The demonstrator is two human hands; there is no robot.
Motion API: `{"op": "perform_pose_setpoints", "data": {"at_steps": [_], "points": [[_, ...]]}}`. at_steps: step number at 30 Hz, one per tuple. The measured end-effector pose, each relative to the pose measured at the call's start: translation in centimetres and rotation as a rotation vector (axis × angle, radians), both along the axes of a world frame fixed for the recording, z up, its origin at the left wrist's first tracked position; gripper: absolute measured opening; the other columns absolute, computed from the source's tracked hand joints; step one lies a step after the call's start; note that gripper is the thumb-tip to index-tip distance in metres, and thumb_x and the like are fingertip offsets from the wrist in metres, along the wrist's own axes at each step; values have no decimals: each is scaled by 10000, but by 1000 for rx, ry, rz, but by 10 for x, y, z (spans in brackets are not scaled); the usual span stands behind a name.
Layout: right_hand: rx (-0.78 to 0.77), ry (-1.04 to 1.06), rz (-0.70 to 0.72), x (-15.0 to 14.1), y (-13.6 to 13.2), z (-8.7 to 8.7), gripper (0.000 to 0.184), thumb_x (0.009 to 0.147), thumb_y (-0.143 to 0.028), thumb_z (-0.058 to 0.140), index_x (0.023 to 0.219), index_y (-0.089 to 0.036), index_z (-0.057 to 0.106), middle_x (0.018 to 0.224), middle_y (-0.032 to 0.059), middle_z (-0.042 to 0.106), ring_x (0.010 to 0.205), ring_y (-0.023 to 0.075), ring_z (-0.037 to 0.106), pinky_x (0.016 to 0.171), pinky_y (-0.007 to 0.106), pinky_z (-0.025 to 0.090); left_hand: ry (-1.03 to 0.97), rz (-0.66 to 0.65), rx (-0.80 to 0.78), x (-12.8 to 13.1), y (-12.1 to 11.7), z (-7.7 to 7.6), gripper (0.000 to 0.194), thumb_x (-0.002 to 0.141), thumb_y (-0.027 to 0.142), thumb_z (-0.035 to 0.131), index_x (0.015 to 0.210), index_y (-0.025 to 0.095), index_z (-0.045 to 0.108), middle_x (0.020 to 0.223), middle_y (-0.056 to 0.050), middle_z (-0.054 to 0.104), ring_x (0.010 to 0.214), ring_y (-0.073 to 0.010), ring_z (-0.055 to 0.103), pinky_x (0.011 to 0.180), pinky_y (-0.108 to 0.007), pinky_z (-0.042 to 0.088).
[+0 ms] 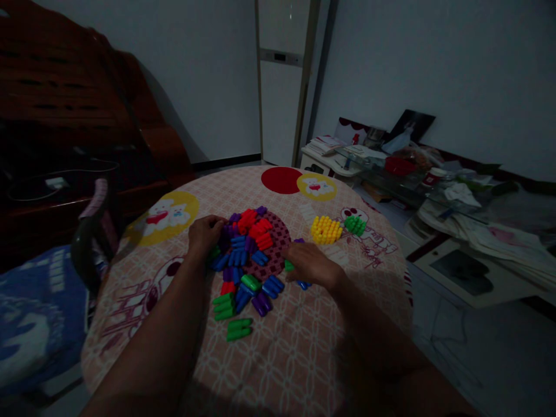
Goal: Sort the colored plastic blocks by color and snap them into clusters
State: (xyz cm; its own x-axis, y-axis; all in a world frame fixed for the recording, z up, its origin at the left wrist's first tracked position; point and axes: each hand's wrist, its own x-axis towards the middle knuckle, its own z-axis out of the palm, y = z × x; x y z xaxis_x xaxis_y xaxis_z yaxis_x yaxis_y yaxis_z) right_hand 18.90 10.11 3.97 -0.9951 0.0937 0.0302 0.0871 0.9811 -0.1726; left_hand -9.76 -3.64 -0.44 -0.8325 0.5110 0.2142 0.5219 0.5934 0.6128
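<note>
A loose pile of finger-shaped plastic building blocks lies on the round table, with red blocks (pixel 262 233), blue blocks (pixel 238 253) and purple blocks (pixel 261 303) mixed together. At the pile's left edge is my left hand (pixel 205 236), fingers curved beside purple pieces; their inner side is hidden. My right hand (pixel 311 264) is on the right of the pile, its thumb and fingers closed around a green block (pixel 289 265) that shows between them. Blue and purple pieces peek out around that hand. Two green blocks (pixel 239 329) (pixel 224 306) lie nearest me.
Beyond my right hand stand a joined yellow block cluster (pixel 326 230) and a small green cluster (pixel 355 225). A patterned cloth (pixel 295 353) covers the table. A chair (pixel 93 226) is at left; a cluttered glass-topped stand (pixel 391 174) is at right.
</note>
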Motion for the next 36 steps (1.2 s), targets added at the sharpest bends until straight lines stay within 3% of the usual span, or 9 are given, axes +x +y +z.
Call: {"op": "perform_pose_setpoints", "data": {"at_steps": [5,8,11,16,21,25,28,31,36], "points": [[44,64,-34,-1,0,-14,126,910,-112,575,972,-168,669,1021,98,715,999,220,637,859,316,448,6,-6,21,-1,-1,-2,353,803,330,530,969,186,805,986,-93,788,952,-272,703,804,-326,513],[-108,153,-78,-2,9,-4,174,909,-137,563,1046,-177,664,1016,85,725,955,210,648,844,317,462,2,3,22,0,-1,-2,358,802,341,528,968,190,807,980,-93,787,935,-275,706,790,-331,514],[-294,330,-159,3,29,11,357,825,-107,588,1166,-198,639,997,39,722,890,177,650,798,287,465,-4,6,23,0,-1,-1,360,803,340,527,979,199,807,995,-92,787,953,-279,707,803,-338,513],[-408,679,-465,29,82,25,347,737,-203,619,1081,-187,662,810,-3,671,708,153,611,660,267,465,-22,18,19,-2,1,-2,359,800,349,530,980,210,809,979,-96,788,933,-293,713,793,-360,523],[-158,902,-794,69,129,28,440,749,-276,557,1154,-178,701,978,61,731,808,207,652,771,350,514,-14,14,15,-1,0,0,343,803,353,531,953,212,806,985,-100,786,958,-296,713,821,-363,530],[62,777,-992,95,149,20,530,733,-234,556,1246,-152,668,1013,117,752,888,270,666,844,404,511,-10,10,-2,2,0,4,332,813,350,529,949,218,801,1002,-90,787,977,-282,712,839,-344,531],[119,626,-1160,104,157,10,462,719,-200,583,1156,-107,703,952,164,754,894,300,678,840,406,507,-21,12,-23,2,0,5,361,822,349,520,1004,197,794,1030,-96,783,994,-287,705,854,-359,527],[136,526,-1212,107,160,2,327,755,-206,579,1008,-117,765,978,195,756,940,312,690,863,399,502,-25,14,-21,1,0,4,356,820,344,523,1004,204,794,1025,-96,784,992,-293,701,859,-374,521],[149,478,-1196,107,165,-8,322,758,-199,580,985,-143,802,988,179,772,952,297,708,859,373,510,-14,16,3,-3,0,-1,345,809,364,526,968,225,799,1013,-94,786,984,-298,699,845,-369,517]]}}
